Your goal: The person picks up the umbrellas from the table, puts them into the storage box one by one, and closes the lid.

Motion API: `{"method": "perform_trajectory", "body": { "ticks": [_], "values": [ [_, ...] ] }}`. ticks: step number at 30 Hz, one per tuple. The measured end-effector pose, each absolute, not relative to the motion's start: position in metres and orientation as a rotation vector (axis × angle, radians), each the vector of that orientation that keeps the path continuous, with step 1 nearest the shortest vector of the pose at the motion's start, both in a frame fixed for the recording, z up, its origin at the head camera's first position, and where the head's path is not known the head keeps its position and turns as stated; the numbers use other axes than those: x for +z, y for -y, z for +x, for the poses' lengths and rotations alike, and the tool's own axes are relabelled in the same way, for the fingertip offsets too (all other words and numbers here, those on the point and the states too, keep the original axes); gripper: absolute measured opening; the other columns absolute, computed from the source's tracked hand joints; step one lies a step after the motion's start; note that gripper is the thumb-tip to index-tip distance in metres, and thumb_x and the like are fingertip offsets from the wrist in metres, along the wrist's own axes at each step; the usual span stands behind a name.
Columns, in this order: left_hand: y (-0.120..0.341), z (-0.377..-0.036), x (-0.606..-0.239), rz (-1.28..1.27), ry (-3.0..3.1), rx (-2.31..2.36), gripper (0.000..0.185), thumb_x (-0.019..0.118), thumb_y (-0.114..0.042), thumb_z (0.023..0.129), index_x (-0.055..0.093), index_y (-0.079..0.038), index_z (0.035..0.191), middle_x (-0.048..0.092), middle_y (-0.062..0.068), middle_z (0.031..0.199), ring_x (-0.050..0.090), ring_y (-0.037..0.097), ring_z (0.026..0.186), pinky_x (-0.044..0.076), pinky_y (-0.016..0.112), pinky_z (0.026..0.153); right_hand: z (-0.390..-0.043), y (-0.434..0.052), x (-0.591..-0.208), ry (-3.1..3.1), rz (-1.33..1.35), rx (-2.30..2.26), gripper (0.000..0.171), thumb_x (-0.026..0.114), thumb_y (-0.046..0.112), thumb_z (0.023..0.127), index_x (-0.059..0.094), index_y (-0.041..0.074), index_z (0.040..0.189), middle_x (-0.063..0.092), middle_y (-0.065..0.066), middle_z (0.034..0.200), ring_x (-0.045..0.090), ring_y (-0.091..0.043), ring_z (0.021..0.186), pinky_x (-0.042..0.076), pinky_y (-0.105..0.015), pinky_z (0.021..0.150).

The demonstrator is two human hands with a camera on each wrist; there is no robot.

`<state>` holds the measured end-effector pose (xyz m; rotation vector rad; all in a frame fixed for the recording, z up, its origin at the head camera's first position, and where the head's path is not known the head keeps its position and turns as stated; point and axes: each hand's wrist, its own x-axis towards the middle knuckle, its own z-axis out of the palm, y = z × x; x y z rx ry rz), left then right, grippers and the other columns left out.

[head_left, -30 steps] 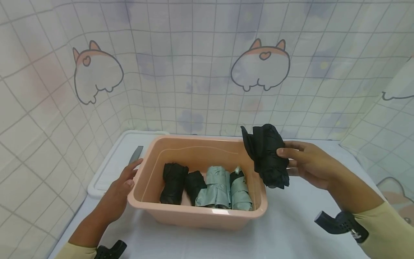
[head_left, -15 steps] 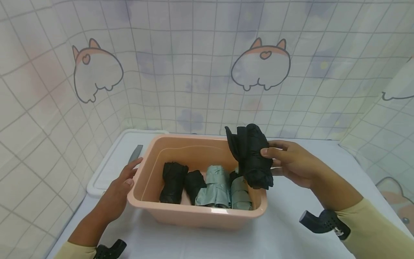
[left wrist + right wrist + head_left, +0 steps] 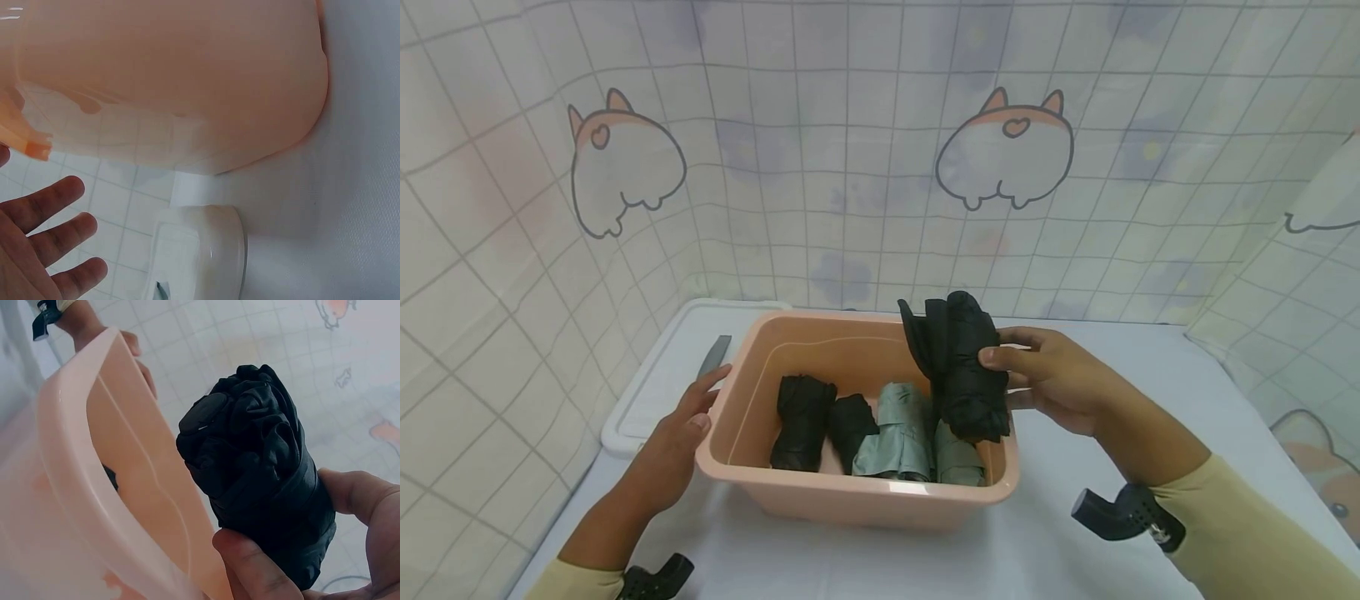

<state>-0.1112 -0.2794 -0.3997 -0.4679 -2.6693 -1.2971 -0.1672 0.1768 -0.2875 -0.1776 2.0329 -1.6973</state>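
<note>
My right hand (image 3: 1060,379) grips a folded black umbrella (image 3: 964,371) over the right part of a peach plastic basin (image 3: 865,504). In the right wrist view the umbrella's round handle end (image 3: 203,414) shows, with thumb and fingers on either side. My left hand (image 3: 673,446) rests at the basin's left rim; several straight fingers spread apart in the left wrist view. Inside the basin lie two black folded umbrellas, one at left (image 3: 802,421) and a smaller-looking one (image 3: 852,427), and two grey-green ones, one in the middle (image 3: 898,429) and one (image 3: 957,457) partly hidden under the held umbrella.
A white board or lid (image 3: 651,383) lies behind the left hand, with a grey flat piece (image 3: 715,354) on it. The basin stands on a white-covered table (image 3: 1075,533). A patterned curtain (image 3: 880,167) surrounds the back and sides.
My right hand has carried the black umbrella left, from beyond the basin's right rim to above the right grey-green umbrella. The left hand has stayed at the left rim.
</note>
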Motion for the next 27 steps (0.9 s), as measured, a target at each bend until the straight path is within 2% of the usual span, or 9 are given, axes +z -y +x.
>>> {"method": "perform_trajectory", "body": {
  "ticks": [14,24,27],
  "values": [
    [0.279,-0.111,-0.400,-0.465,2.671,-1.294,0.054,0.023,-0.039,0.110,0.020,-0.035,0.163,0.045,0.024,0.151,0.056,0.049,0.124,0.050,0.067,0.088,-0.170,-0.157,-0.293,-1.997,-0.176,-1.730,0.084,0.071,0.024,0.096,0.021,-0.004,0.157,0.049,-0.027,0.144,0.057,-0.041,0.125,0.051,-0.047,0.098],
    [0.281,-0.111,-0.401,-0.474,2.662,-1.299,0.054,0.023,-0.039,0.110,0.020,-0.035,0.164,0.046,0.023,0.151,0.058,0.046,0.123,0.050,0.062,0.087,-0.169,-0.147,-0.294,-1.998,-0.171,-1.784,0.060,0.066,0.016,0.099,0.040,-0.001,0.150,0.054,-0.025,0.137,0.068,-0.035,0.109,0.055,-0.041,0.093],
    [0.280,-0.111,-0.402,-0.478,2.657,-1.312,0.054,0.023,-0.039,0.110,0.020,-0.035,0.163,0.046,0.022,0.152,0.058,0.046,0.123,0.050,0.062,0.087,-0.167,-0.148,-0.293,-2.025,-0.149,-1.753,0.061,0.067,0.017,0.099,0.040,-0.001,0.150,0.053,-0.024,0.138,0.069,-0.032,0.107,0.055,-0.039,0.093]
  ]
}}
